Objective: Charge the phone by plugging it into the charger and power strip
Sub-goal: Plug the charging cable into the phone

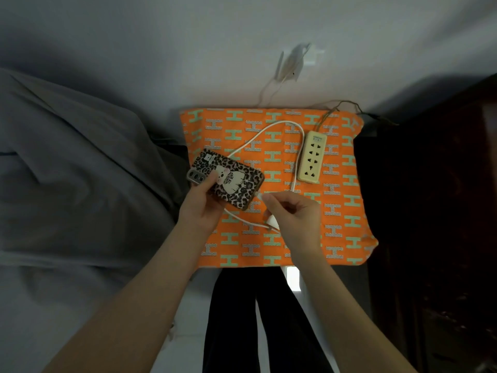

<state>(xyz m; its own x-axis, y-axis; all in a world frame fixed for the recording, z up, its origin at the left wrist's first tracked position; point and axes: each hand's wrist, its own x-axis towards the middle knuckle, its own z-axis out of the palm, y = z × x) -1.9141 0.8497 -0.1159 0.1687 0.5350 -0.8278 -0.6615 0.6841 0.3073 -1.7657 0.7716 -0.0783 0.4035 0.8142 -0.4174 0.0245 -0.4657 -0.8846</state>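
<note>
Left hand (200, 200) grips the leopard-print cased phone (228, 179) back-up beside the cream plastic power strip (312, 157), steadying its port; right hand (293, 211) pinches the white cable's connector (260, 196) against it.

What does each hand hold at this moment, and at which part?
The left hand holds the phone at its camera end. The right hand pinches the cable at its plug end, right at the phone's bottom edge.
</note>
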